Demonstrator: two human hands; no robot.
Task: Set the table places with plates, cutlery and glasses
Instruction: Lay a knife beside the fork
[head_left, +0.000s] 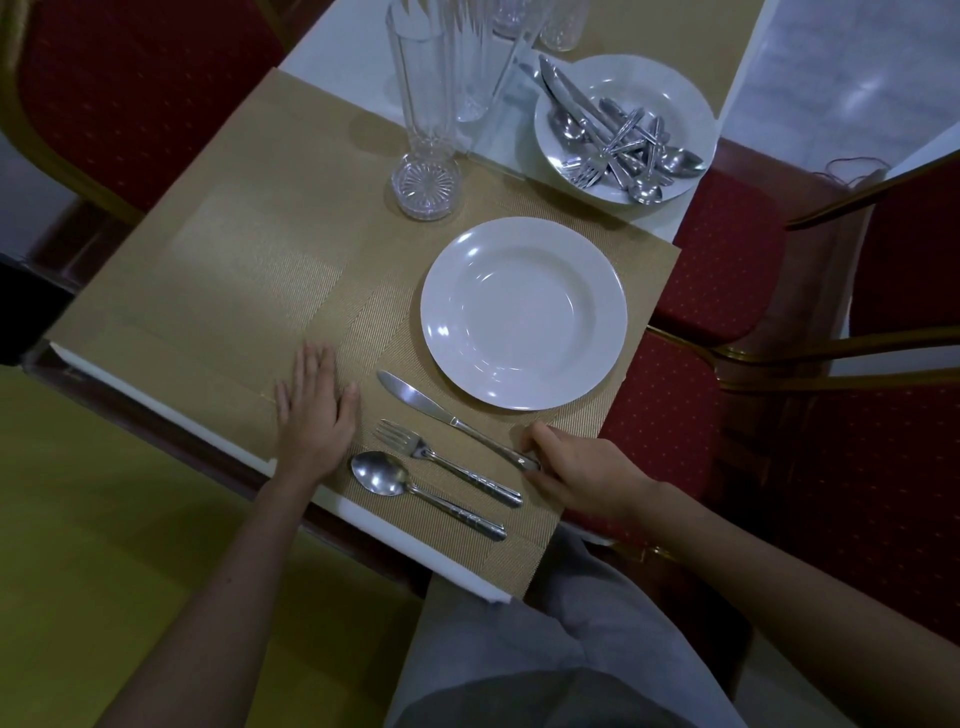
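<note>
While the left hand (317, 400) rests flat on the placemat (249, 291), the right hand (576, 467) pinches the dinner knife (447, 415) by its handle, blade pointing away leftward.

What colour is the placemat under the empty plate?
Golden tan, with a fine woven pattern; the placemat shows in the head view.

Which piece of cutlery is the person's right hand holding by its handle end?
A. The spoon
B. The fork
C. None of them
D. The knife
D: the right hand has its fingers curled round the handle end of the knife, while the fork and spoon lie untouched beside it.
</note>
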